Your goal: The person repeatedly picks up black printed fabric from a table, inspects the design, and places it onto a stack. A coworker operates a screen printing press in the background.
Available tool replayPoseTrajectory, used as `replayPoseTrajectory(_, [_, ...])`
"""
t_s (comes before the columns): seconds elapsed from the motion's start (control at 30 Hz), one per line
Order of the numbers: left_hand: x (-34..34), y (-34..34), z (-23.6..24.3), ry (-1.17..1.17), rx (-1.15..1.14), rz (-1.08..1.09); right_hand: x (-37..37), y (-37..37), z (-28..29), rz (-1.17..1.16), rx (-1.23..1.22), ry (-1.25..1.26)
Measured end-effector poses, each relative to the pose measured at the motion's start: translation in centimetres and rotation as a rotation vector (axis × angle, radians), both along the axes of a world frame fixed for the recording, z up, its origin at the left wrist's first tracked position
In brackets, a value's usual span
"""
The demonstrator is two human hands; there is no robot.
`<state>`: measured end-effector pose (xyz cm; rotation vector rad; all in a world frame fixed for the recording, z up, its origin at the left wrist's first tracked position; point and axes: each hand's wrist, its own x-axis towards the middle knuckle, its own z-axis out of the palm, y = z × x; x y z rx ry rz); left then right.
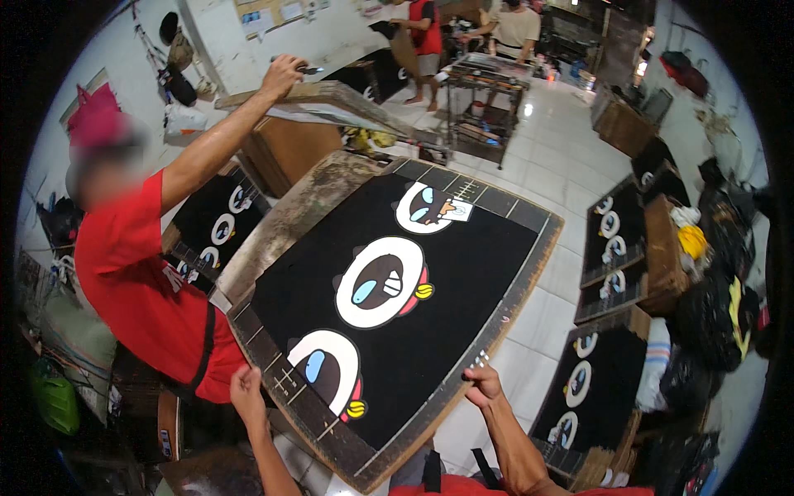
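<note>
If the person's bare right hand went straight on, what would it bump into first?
The bare right hand would probably meet the flat, dark, brown-edged board it touches, then the white-patterned black cloth. Depth is unclear.

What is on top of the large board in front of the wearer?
A black fabric piece bearing three round cartoon prints lies on the board. The board's dark, marked border shows around it; its middle, under the fabric, is covered and cannot be seen.

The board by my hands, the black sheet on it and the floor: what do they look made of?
Board: probably wood, dark-coated and worn, with a bare brown edge. Black sheet: likely fabric, matt, showing no shine. Floor: seemingly glazed ceramic tile, glossy, with light reflections and joint lines.
</note>
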<state>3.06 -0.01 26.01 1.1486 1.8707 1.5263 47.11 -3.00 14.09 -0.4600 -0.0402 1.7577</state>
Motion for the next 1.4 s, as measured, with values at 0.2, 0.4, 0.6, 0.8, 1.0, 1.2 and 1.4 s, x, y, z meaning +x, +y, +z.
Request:
replayPoseTrajectory(0.2, [11.1,-0.8,7.6,0.255,0.157,-0.338,7.4,-21.7,1.9,-0.175,0.109,-0.059])
replayPoseTrajectory(0.4, [19.2,-2.3,15.9,0.264,0.4,-0.714,5.3,-39.1,1.5,-0.39,0.097,-0.081])
replayPoseTrajectory(0.6, [26.5,-1.1,24.6,0.438,0.394,-0.757,2.8,-46.8,1.4,-0.493,0.388,-0.092])
replayPoseTrajectory(0.8, [31.3,0.7,27.3,0.507,0.095,-0.788,0.5,-45.7,-0.1,-0.52,0.423,-0.092])
replayPoseTrajectory(1.0, [32.5,1.3,27.4,0.446,0.285,-0.892,-1.1,-45.2,0.6,-0.564,0.324,-0.088])
replayPoseTrajectory(1.2, [35.4,-2.7,29.4,0.294,0.283,-1.048,-3.0,-45.5,-2.1,-0.362,-0.105,-0.227])
replayPoseTrajectory(1.4, [41.2,-8.1,28.2,0.528,0.748,-1.231,-1.9,-43.2,10.5,0.032,-0.478,-1.297])
